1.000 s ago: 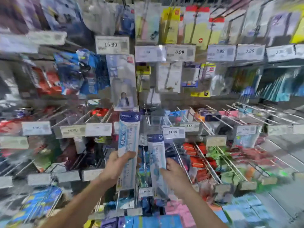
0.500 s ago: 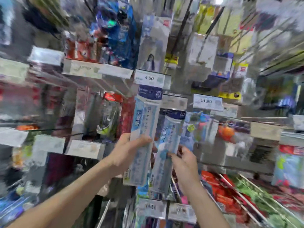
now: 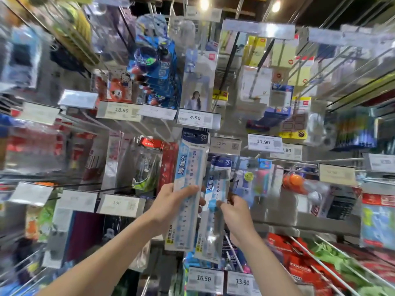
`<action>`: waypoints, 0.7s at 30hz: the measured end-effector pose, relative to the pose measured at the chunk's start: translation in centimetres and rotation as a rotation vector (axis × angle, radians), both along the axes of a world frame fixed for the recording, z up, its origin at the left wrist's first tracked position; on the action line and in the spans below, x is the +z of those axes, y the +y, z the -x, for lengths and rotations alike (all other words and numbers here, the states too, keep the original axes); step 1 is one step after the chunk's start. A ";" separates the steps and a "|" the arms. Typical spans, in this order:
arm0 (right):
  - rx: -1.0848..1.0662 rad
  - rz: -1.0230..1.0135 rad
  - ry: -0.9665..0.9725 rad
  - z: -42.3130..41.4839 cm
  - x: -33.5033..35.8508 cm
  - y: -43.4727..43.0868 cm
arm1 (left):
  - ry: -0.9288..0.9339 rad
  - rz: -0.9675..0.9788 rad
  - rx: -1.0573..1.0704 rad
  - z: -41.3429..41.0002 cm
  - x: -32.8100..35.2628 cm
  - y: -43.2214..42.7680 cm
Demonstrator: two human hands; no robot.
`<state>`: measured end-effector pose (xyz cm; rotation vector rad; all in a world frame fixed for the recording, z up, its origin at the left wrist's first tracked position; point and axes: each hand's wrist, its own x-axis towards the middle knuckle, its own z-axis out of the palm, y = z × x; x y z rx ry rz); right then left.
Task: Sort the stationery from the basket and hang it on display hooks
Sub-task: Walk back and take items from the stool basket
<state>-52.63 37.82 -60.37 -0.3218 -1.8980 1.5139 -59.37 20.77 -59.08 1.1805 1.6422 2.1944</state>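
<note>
I hold two packaged 20 cm rulers upright before a wall of display hooks. My left hand (image 3: pixel 173 205) grips the taller ruler pack (image 3: pixel 189 167), whose dark blue header reaches just under the 4.50 price tag (image 3: pixel 198 118). My right hand (image 3: pixel 234 210) pinches the second ruler pack (image 3: pixel 215 189), which is lower and to the right, its header near the 12.90 tag (image 3: pixel 225 144). The basket is out of sight.
Hooks full of packaged stationery fill the wall: blue packs (image 3: pixel 157 67) above, yellow note pads (image 3: pixel 284 54) upper right, red packs (image 3: pixel 299 259) lower right. Long metal hook rods (image 3: pixel 324 161) jut toward me at right. Price tags 16.50 (image 3: pixel 204 278) and 13.90 (image 3: pixel 242 282) sit below my hands.
My view has tilted upward and both hands have lifted the ruler packs higher along the display. The left pack's top now sits right under the 4.50 tag.
</note>
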 end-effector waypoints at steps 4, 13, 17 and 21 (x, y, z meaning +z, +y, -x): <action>0.015 -0.028 0.062 -0.3 -0.4 -0.6 | 0.002 0.011 0.013 0.2 -0.3 0.4; -0.028 -0.007 0.053 -0.5 0.9 -0.6 | 0.038 0.028 0.018 0.6 -0.5 0.6; -0.039 0.010 0.019 -0.5 1.4 -0.6 | 0.023 0.040 0.009 0.4 -0.3 0.6; -0.058 -0.008 0.018 0.3 2.0 -0.8 | 0.006 0.039 0.008 0.5 -0.4 0.6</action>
